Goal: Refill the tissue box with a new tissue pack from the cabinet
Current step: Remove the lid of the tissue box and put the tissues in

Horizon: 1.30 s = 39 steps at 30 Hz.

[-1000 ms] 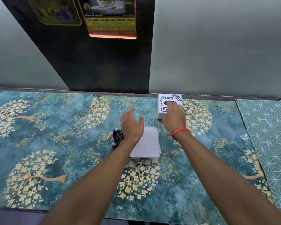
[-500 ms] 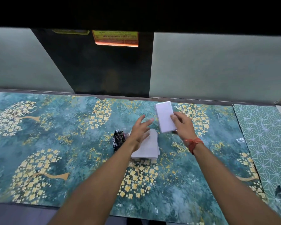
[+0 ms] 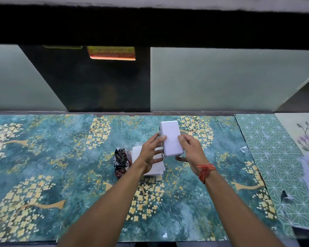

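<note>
Holding white tissue box [image 3: 171, 138] between left hand [image 3: 151, 154], right hand [image 3: 193, 152].

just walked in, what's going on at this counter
A person holds a white tissue box above the counter, right hand gripping one side, left hand the other. Its plain face is up. A stack of white tissues and a dark patterned wrapper lie on the counter underneath.

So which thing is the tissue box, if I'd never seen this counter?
Start at the teal counter with gold flowers. Above its middle, both hands hold the tissue box, a plain white block. The white tissue stack and black wrapper lie flat on the counter; the box is lifted.
</note>
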Available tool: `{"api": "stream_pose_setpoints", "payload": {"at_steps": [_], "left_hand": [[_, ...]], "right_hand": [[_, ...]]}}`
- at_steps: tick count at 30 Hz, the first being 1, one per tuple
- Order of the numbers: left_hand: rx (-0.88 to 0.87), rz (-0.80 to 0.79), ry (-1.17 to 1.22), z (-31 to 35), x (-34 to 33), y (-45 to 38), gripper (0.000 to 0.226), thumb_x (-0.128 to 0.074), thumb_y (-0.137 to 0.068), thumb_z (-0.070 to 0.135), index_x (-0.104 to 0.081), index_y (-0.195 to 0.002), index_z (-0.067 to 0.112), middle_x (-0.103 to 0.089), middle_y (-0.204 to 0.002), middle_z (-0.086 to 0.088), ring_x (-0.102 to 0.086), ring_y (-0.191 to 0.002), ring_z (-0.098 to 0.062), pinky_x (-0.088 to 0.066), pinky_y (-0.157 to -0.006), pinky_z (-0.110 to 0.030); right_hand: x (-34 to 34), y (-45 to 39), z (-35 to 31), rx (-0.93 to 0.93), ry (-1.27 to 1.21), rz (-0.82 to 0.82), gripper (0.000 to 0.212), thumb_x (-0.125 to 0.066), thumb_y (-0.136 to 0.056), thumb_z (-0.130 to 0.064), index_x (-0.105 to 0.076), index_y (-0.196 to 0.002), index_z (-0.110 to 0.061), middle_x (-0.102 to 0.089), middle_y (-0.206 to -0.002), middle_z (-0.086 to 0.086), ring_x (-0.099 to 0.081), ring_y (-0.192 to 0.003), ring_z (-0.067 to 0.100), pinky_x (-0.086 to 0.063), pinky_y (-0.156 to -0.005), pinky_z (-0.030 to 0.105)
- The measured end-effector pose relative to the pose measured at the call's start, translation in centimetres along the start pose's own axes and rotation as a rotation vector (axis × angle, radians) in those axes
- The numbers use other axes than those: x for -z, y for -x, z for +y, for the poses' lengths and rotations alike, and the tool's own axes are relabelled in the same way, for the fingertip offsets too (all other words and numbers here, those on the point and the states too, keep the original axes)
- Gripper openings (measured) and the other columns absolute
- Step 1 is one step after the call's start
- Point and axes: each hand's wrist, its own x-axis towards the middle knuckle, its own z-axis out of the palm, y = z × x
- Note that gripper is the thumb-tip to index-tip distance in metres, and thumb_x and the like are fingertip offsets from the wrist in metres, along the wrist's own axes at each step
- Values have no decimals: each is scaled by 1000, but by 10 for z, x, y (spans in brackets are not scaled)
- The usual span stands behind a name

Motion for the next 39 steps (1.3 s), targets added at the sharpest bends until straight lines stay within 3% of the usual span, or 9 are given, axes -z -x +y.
{"api": "stream_pose_setpoints", "payload": {"at_steps": [4,12,15,19,22,26,30,34,39], "left_hand": [[40,-13,45,-8,-10,3,87,-77,-62,52,-48,-142,31,-64,-127,-11,-63,-107,-30,-51,-96,-51],[32,18,45,-3,-18,0,56,-72,-79,34,-58,-132,23,-66,-114,-13,-66,-87,-26,-59,-57,-28],[48,40,74,0,-15,-5,45,-65,-81,38,-61,-121,18,-64,-113,-16,-64,-89,-30,-60,-73,-41],[93,-4,265,9,-1,-12,86,-59,-58,58,-58,-127,8,-63,-111,-18,-59,-96,-34,-58,-76,-46],[70,9,483,13,8,-23,67,-46,-76,56,-61,-118,5,-62,-104,-20,-56,-98,-37,-50,-90,-52],[74,78,672,22,18,-53,52,-27,-94,46,-61,-115,13,-64,-117,-22,-54,-117,-43,-38,-104,-64],[75,255,640,26,27,-94,45,-22,-100,31,-60,-115,12,-64,-121,-18,-58,-115,-38,-48,-89,-52],[48,383,548,20,35,-128,42,-23,-105,17,-52,-132,5,-64,-126,-19,-61,-112,-38,-51,-90,-56],[85,571,219,16,45,-131,36,-38,-100,6,-52,-132,-2,-56,-139,-21,-59,-124,-37,-50,-94,-45]], "right_hand": [[8,0,4,16,67,-4,28,-57,-95,-29,-61,-119,-15,-68,-100,5,-64,-84,22,-52,-59,30],[22,1,6,11,8,8,20,-59,-94,-28,-66,-109,-16,-68,-94,6,-63,-83,26,-51,-66,41],[31,-1,6,-22,-79,36,25,-60,-93,-27,-66,-111,-11,-68,-99,9,-66,-87,29,-58,-62,41],[56,-10,6,-116,-268,77,27,-58,-94,-31,-66,-105,-8,-68,-103,14,-70,-82,27,-55,-67,66],[69,-16,13,-162,-359,82,24,-54,-95,-32,-64,-107,-12,-68,-111,18,-69,-89,27,-51,-77,71],[79,-23,34,-246,-480,70,34,-51,-96,-36,-59,-118,-12,-66,-121,19,-64,-106,33,-54,-71,68],[77,-32,58,-335,-535,80,43,-49,-96,-39,-55,-127,-9,-64,-124,19,-60,-114,33,-53,-70,70],[73,-32,77,-409,-555,53,39,-41,-100,-41,-60,-119,-13,-64,-125,20,-57,-120,37,-49,-75,74],[70,-23,92,-414,-504,58,35,-44,-100,-30,-55,-125,-8,-69,-109,14,-66,-94,35,-51,-75,72]]}}
